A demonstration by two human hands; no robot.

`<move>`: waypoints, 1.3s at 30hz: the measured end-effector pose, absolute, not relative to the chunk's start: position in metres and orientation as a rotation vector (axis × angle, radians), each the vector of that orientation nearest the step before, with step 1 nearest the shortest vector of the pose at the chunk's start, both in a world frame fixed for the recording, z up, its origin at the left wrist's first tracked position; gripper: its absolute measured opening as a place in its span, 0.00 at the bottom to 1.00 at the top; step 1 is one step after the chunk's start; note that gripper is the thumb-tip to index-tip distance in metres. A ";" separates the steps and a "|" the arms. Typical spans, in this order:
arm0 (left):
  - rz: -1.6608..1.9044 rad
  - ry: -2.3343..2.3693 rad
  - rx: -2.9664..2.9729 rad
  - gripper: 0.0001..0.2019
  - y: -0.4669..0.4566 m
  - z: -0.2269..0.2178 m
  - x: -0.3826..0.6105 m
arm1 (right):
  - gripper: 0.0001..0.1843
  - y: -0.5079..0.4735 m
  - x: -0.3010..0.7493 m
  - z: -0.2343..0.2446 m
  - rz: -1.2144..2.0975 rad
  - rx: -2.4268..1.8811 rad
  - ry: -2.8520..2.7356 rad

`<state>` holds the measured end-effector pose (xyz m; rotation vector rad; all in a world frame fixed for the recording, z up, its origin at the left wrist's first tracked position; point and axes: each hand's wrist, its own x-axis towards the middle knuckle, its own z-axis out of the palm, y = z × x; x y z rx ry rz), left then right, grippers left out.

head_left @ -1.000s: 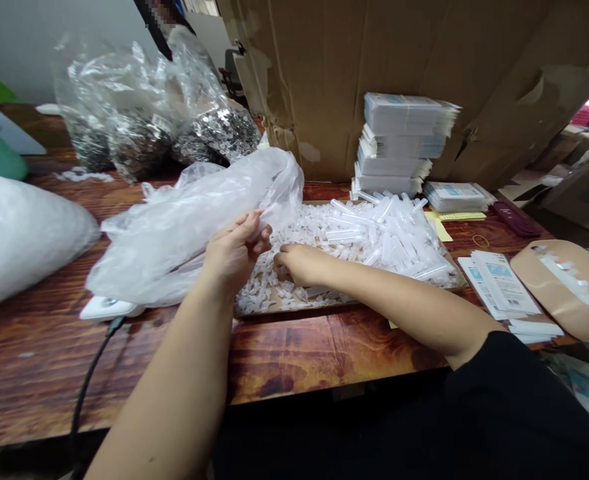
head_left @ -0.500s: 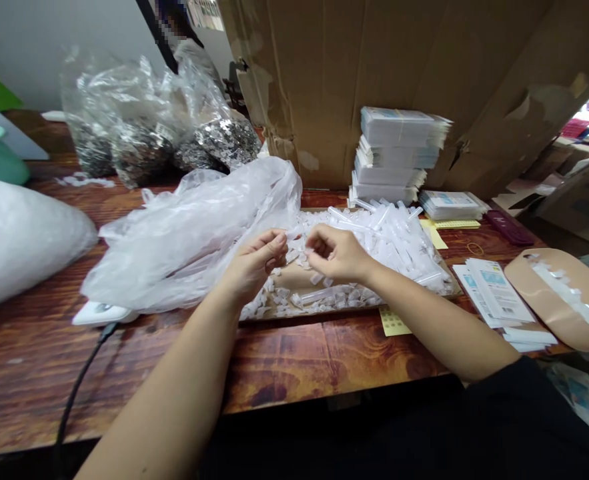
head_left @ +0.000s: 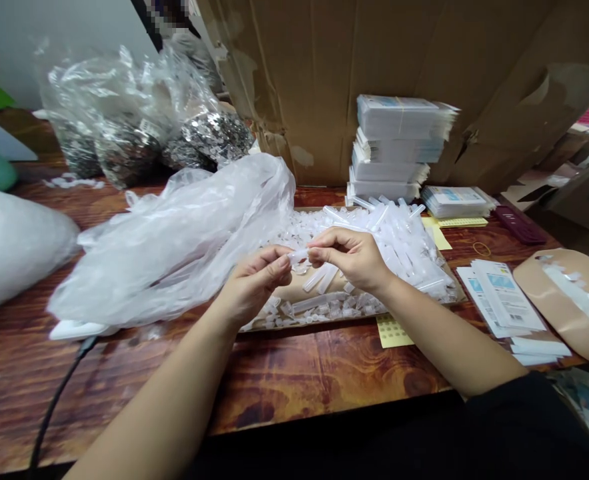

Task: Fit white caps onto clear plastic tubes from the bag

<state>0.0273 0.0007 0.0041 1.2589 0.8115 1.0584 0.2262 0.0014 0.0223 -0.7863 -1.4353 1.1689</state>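
Between my two hands, above a shallow cardboard tray point(head_left: 294, 292), is a small translucent plastic tube point(head_left: 299, 255). My left hand point(head_left: 260, 277) pinches its left end between thumb and finger. The fingertips of my right hand point(head_left: 353, 259) are closed on its right end; whether they also hold a small cap is hidden. Small clear plastic caps point(head_left: 341, 307) lie along the tray's front edge. Longer clear tubes point(head_left: 399, 243) are heaped on the tray's right side, and a few lie loose below my hands.
A large clear plastic bag point(head_left: 174, 240) covers the table left of the tray. Bags of silvery pieces point(head_left: 129, 147) stand behind it. Stacked printed cards point(head_left: 394, 150) rise at the back before a cardboard sheet point(head_left: 299, 67). Packets point(head_left: 504, 297) and a beige board point(head_left: 564, 293) lie right.
My hands have come together, and the tube now spans between their fingertips. More loose tubes show in the tray below them. The view has shifted slightly.
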 end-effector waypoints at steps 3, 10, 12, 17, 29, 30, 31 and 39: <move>1.114 0.877 1.323 0.20 -0.001 0.000 0.029 | 0.22 -0.001 0.222 0.017 1.212 -0.845 -1.393; 1.278 1.062 1.642 0.15 0.000 0.004 0.026 | 0.20 0.005 0.220 0.032 1.496 -0.876 -1.439; 1.376 1.080 1.593 0.16 0.004 0.005 0.023 | 0.14 0.010 0.221 0.036 1.497 -0.937 -1.558; 1.507 1.149 1.519 0.14 0.015 0.000 0.015 | 0.05 0.024 0.208 0.026 0.790 -1.301 -2.232; 1.448 1.007 1.408 0.19 0.015 -0.003 0.020 | 0.05 0.030 0.210 0.007 0.544 -1.410 -2.425; 1.435 0.969 1.375 0.19 0.015 -0.002 0.020 | 0.04 0.029 0.216 0.008 0.524 -1.379 -2.374; 1.422 0.933 1.347 0.19 0.014 -0.001 0.021 | 0.04 0.027 0.224 0.009 0.488 -1.317 -2.298; 1.186 0.753 1.297 0.23 0.003 0.002 0.032 | 0.04 0.010 0.251 0.016 0.091 -0.535 -2.027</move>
